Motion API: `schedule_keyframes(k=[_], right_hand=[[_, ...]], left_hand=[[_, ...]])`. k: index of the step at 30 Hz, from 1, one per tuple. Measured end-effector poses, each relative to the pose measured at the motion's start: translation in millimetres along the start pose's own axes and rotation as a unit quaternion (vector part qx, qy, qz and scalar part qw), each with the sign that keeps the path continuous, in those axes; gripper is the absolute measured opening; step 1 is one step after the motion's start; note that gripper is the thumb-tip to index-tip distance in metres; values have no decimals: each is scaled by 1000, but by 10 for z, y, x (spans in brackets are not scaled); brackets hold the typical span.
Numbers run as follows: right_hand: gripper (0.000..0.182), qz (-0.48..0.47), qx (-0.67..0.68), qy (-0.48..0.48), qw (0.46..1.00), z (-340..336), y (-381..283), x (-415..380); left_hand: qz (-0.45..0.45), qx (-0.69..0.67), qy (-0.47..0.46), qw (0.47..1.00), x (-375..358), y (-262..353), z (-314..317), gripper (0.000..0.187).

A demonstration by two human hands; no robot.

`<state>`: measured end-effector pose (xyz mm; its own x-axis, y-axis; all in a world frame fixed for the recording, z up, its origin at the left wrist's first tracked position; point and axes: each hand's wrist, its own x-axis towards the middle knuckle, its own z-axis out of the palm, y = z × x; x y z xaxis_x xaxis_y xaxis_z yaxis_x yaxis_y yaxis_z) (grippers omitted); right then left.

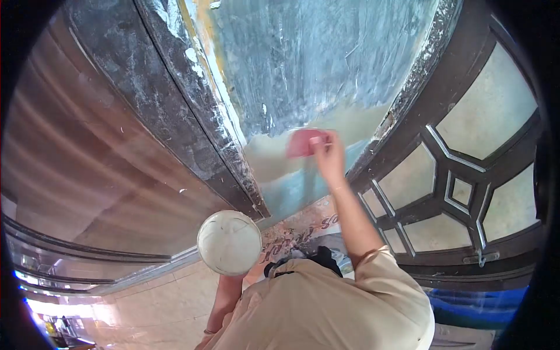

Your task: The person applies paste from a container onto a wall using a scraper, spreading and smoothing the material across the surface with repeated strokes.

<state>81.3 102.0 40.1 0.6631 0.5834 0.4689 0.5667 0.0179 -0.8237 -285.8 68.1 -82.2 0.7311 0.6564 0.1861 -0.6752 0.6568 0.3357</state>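
My right hand (330, 156) grips a pink putty spreader (301, 143), slightly blurred, with its flat blade against the lower part of the wall panel (309, 70). A greenish-grey smoothed band (361, 123) runs across the panel on both sides of the spreader. Below my chest on the left, a round white tub (229, 242) is held up on my left hand (231, 282). The tub hides the fingers, and only the wrist side shows beneath it. Whitish smears coat the tub's inside.
A dark, paint-smeared frame (175, 111) borders the panel on the left, beside a brown glossy surface (87, 146). At the right stands a dark door (434, 131) with pale panes and a latch (481, 258). Tiled floor (169, 300) and a printed sheet (303, 224) lie below.
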Motion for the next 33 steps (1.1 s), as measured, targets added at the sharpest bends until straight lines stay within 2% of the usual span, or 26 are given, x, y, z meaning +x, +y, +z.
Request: schedule_keyframes(k=[1,2,4,5,6,8,9,11,12,14,16,17,20,21,23,24,26,27,29,30,31,32,33], right_hand=[[33,41,16,26,999,-190,132,79],[33,42,16,27,999,-297,199,96],[33,80,-18,47,996,-435,277,82],[36,34,26,37,998,-333,269,22],[40,18,2,3,1000,-202,179,-56],[39,11,-19,-81,996,45,-111,-175],[36,-5,-31,-111,993,116,-200,-190],[39,-10,-38,-78,996,84,-58,-36],[43,-16,-44,-47,998,43,31,81],[43,29,-19,65,997,-458,196,407],[43,60,-77,147,984,-849,746,641],[43,58,-77,147,984,-876,709,646],[39,8,13,77,997,-683,488,473],[36,28,33,22,999,-555,137,319],[36,-19,58,-43,997,-221,113,157],[36,-19,57,-44,997,-209,111,183],[35,72,60,-49,994,-196,126,303],[38,16,99,28,995,-311,230,433],[35,37,95,70,992,-728,665,756],[35,97,42,111,988,-996,659,837],[36,81,22,166,983,-1128,1123,959],[38,76,60,185,978,-1248,1152,980],[37,74,100,159,979,-1265,1185,989]], left_hand=[[40,44,61,996,-9,-24,148,60],[80,88,121,986,-21,-39,226,59],[84,116,116,983,-55,-53,215,60],[88,145,109,979,-63,-69,203,61],[86,145,110,979,-70,-82,180,61],[116,342,89,928,-45,-106,127,62],[114,342,86,929,21,-105,229,62],[49,89,34,994,137,-89,409,64],[47,89,33,994,135,-97,351,64],[47,55,91,993,70,-124,189,64],[45,65,85,993,9,-161,127,64],[46,76,75,993,26,-177,110,64],[50,143,71,986,55,-247,43,58],[49,143,71,986,73,-273,51,58],[41,135,90,986,116,-354,73,58],[39,131,99,986,140,-401,86,58],[37,124,118,985,183,-471,113,58],[37,122,128,984,202,-484,125,58],[36,118,149,981,221,-508,149,58],[36,114,161,980,211,-532,165,58],[38,110,170,978,230,-555,180,58],[41,107,179,977,266,-575,191,58],[44,103,187,976,298,-599,201,58]])
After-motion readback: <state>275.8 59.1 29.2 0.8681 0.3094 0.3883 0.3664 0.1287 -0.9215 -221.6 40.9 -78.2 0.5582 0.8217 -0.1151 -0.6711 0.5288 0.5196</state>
